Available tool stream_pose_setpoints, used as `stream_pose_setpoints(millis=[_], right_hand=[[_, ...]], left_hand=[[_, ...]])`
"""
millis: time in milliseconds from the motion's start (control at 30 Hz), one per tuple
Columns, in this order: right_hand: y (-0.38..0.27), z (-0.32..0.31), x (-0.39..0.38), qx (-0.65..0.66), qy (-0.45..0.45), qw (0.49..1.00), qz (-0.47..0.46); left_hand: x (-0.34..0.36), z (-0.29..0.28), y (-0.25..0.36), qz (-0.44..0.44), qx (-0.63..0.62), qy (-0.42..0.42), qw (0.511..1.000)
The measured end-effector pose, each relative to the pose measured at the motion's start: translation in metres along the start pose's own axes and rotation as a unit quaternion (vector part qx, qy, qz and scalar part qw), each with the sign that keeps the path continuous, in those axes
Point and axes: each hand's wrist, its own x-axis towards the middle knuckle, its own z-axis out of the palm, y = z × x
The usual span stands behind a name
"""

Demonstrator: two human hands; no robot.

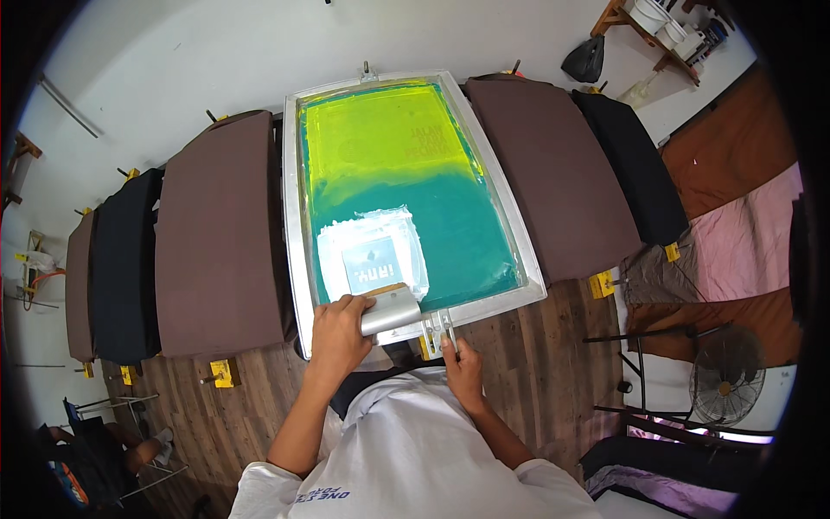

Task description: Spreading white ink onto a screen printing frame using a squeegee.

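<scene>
A silver-framed printing screen (533, 251) lies in front of me, its mesh yellow-green at the far half and teal at the near half. A white patch (372, 225) with a small lettered design sits at its near left. My left hand (339, 333) is closed on a squeegee (391, 316) with a silver metal handle, which rests at the lower edge of the white patch. At the screen's front edge, my right hand (460, 363) has its fingers curled on a metal bracket (435, 329).
Pallets covered in brown (216, 233) and black cloth (125, 259) flank the screen, with yellow blocks (222, 374) at their ends. A seated person's leg (143, 454) shows at lower left. A standing fan (726, 376), hanging fabric (752, 242) and a wall shelf (648, 39) are at the right.
</scene>
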Motion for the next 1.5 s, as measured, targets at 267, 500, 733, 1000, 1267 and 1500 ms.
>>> stream_pose_setpoints(millis=[267,500,733,1000,1267,1500], right_hand=[[0.002,0.001,0.000,0.003,-0.002,1.000,0.003],[0.000,0.003,0.000,0.020,0.016,1.000,-0.015],[-0.001,0.001,0.000,0.005,0.000,1.000,0.001],[0.004,0.003,0.001,0.022,0.002,1.000,0.005],[0.013,-0.008,0.005,0.016,-0.056,0.997,0.043],[-0.098,-0.046,0.047,-0.163,-0.089,0.964,-0.192]], left_hand=[[0.000,0.000,-0.001,0.001,0.004,0.004,1.000],[0.001,-0.005,0.004,-0.013,-0.008,-0.006,1.000],[0.000,0.000,-0.001,-0.002,-0.001,0.001,1.000],[0.000,0.002,-0.002,0.002,-0.001,0.006,1.000],[-0.001,0.018,-0.012,0.001,-0.008,0.003,1.000],[-0.001,0.023,-0.010,-0.030,-0.012,-0.006,0.999]])
